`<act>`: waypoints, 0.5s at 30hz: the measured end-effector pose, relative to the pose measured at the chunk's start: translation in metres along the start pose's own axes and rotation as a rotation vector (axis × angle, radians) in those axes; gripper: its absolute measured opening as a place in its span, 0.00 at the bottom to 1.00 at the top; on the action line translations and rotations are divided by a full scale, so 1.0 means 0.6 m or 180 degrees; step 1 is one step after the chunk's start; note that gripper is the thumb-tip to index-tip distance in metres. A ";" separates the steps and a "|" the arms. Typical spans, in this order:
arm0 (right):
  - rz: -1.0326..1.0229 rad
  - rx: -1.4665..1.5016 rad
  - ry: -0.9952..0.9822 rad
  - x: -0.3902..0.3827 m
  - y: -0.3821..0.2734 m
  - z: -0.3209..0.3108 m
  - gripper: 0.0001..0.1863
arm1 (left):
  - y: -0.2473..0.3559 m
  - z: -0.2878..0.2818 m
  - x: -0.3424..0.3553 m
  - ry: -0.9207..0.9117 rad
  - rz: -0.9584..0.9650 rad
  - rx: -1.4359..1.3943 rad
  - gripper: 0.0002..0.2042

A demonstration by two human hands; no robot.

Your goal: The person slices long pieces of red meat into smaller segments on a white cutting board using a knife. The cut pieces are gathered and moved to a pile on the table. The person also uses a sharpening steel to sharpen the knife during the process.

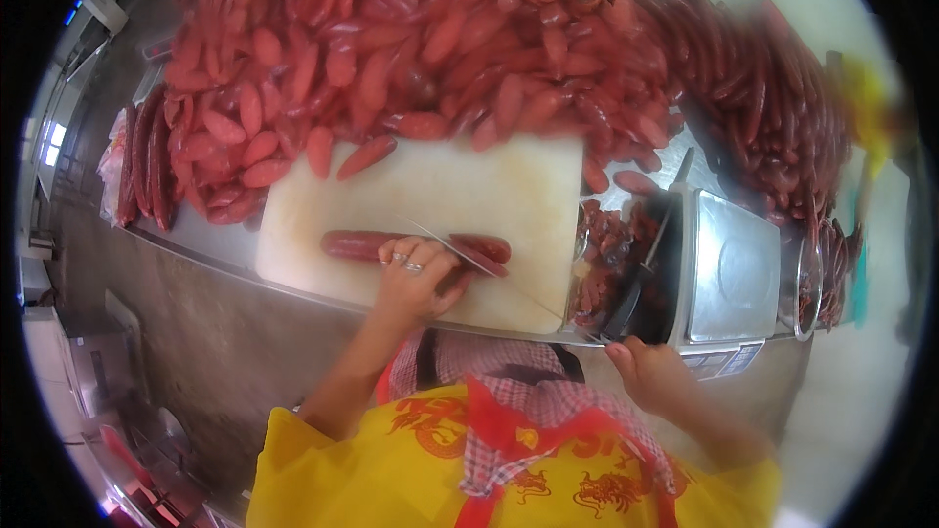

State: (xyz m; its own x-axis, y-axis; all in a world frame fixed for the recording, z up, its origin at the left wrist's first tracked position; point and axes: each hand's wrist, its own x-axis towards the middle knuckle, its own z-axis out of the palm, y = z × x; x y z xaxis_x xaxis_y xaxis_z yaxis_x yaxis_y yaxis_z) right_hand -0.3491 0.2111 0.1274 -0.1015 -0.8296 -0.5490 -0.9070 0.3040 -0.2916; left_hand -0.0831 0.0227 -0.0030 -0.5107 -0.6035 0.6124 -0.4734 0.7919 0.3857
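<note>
The left hand (416,279) is curled over the red sausage (352,244), pressing it against the white cutting board (303,205). The right hand (646,367) is closed around the handle end of the knife (469,256); the blade crosses the sausage diagonally, beside the left fingers. Cut sausage pieces (421,49) are heaped behind the board; a scale (734,269) stands to its right.

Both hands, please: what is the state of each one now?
Left hand: closed, holding the red sausage on the cutting board.
Right hand: closed, holding the knife.
</note>
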 end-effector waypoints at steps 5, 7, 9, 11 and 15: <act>-0.0610 0.0060 0.0365 0.085 -0.043 0.034 0.26 | -0.005 -0.004 -0.005 -0.0125 -0.0105 -0.0144 0.15; -0.0846 0.0041 0.0563 0.170 -0.090 0.056 0.28 | -0.005 -0.005 -0.006 -0.0095 -0.0074 -0.0107 0.15; -0.0788 0.0297 0.0594 0.224 -0.121 0.077 0.30 | -0.006 -0.008 -0.006 -0.0085 -0.0031 -0.0111 0.15; -0.0761 0.0331 0.0599 0.240 -0.123 0.086 0.31 | -0.010 -0.014 -0.007 -0.0095 0.0036 -0.0161 0.16; -0.0613 0.0332 0.0583 0.196 -0.090 0.082 0.33 | -0.028 -0.029 -0.014 0.0036 -0.0140 -0.0010 0.15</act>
State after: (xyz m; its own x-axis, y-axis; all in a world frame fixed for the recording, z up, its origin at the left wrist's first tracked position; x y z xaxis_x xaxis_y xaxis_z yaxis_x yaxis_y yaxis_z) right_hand -0.2921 0.1203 0.0400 -0.0123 -0.9447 -0.3277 -0.8706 0.1713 -0.4611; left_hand -0.0582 0.0159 -0.0027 -0.4813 -0.6368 0.6024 -0.4930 0.7648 0.4146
